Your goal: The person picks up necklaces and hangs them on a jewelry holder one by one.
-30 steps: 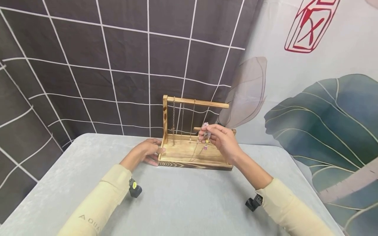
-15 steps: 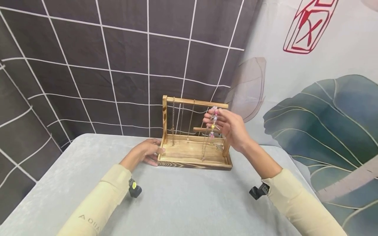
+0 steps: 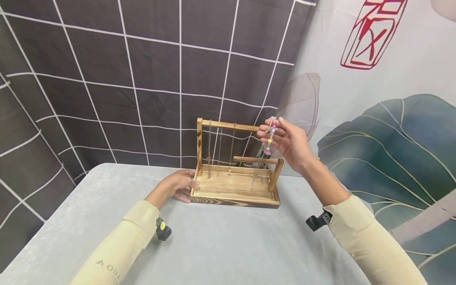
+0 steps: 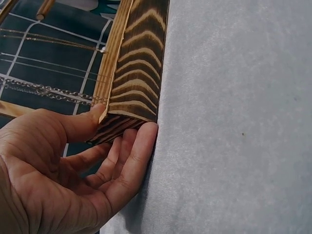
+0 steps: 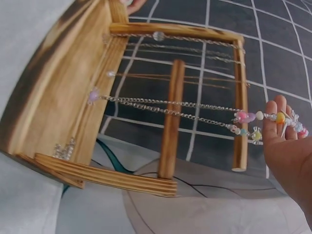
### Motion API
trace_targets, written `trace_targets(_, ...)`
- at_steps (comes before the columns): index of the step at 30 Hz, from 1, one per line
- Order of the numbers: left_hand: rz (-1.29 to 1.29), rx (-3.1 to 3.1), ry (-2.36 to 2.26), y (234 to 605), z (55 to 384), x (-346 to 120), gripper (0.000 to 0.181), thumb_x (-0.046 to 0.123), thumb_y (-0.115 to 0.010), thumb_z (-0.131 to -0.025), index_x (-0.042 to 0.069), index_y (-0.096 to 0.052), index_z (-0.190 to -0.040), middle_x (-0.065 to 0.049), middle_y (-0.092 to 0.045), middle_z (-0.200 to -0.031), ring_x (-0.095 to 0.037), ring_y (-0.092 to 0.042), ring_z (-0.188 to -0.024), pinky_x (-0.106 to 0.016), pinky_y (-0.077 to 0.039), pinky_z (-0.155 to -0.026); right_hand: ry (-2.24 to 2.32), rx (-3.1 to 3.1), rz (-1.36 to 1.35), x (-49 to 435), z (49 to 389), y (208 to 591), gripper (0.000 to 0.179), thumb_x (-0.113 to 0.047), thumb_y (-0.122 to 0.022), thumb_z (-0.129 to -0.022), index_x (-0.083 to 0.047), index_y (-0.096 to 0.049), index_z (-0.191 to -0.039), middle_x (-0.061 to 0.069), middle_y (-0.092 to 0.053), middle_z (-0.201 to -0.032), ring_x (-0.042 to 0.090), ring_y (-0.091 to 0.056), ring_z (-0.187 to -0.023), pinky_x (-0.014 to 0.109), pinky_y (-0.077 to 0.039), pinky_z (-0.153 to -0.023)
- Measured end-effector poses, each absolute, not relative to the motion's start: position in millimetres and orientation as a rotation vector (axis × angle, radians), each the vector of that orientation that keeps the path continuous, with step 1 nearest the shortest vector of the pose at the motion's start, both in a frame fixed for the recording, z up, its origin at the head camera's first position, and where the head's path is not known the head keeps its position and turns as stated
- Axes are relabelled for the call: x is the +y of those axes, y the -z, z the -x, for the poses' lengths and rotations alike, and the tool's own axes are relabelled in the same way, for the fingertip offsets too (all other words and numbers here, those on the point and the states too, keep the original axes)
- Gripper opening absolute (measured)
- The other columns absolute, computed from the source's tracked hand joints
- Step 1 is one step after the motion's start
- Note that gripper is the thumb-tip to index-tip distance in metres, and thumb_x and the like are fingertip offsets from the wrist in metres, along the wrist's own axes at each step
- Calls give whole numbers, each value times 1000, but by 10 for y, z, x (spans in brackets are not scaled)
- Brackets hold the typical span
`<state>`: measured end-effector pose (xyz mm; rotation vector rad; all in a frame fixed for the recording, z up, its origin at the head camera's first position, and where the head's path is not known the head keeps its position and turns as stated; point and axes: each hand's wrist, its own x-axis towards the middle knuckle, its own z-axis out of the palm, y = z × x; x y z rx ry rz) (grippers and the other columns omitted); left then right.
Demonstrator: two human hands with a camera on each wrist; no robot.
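A wooden jewelry stand (image 3: 200,148) with a shallow tray stands on the table. My left hand (image 3: 176,183) grips the tray's left end; in the left wrist view the thumb lies on the rim (image 4: 103,114) and the fingertips touch the end below. Beside the free right end of the upper bar (image 3: 228,125), my right hand (image 3: 290,144) holds a necklace (image 3: 270,140) of colourful beads and silver chain. Its chain hangs down toward the tray, ending in a lilac pendant (image 5: 92,96). The bar's end is hidden behind the fingers in the head view.
Several necklaces, among them a thick chain (image 3: 209,146) and a gold one (image 3: 232,146), hang from the upper bar. A lower bar (image 3: 249,159) sits on the right post. Silver chain (image 3: 263,180) lies in the tray. A dark gridded curtain (image 3: 153,63) hangs behind the table (image 3: 221,241).
My right hand has risen and moved right with the beaded necklace, from in front of the lower bar to the upper bar's right end. The left hand stays on the tray.
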<state>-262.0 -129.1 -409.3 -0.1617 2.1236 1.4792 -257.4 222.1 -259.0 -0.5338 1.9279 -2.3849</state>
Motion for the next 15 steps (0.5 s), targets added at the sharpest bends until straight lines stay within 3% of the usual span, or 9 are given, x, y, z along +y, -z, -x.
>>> trace_targets(8, 164, 2133, -1472, 4105, 2617, -1299, 65, 14, -66, -114, 3, -33, -169, -25, -74, -119, -36, -80, -105, -43, -78, -78, 2410, 1926, 543, 2268, 2623, 2376, 40, -32, -41, -124, -6, -71, -126, 6, -85, -115, 19, -84, -104, 28, -70, -103)
trace_targets(15, 180, 2141, -1468, 4093, 2630, -1271, 65, 12, -67, -112, 3, -35, -168, -21, -74, -111, -34, -80, -100, -44, -78, -78, 2423, 1931, 540, 2346, 2684, 2237, 43, -33, -41, -123, 3, -61, -136, 6, -84, -116, 18, -83, -105, 26, -70, -102)
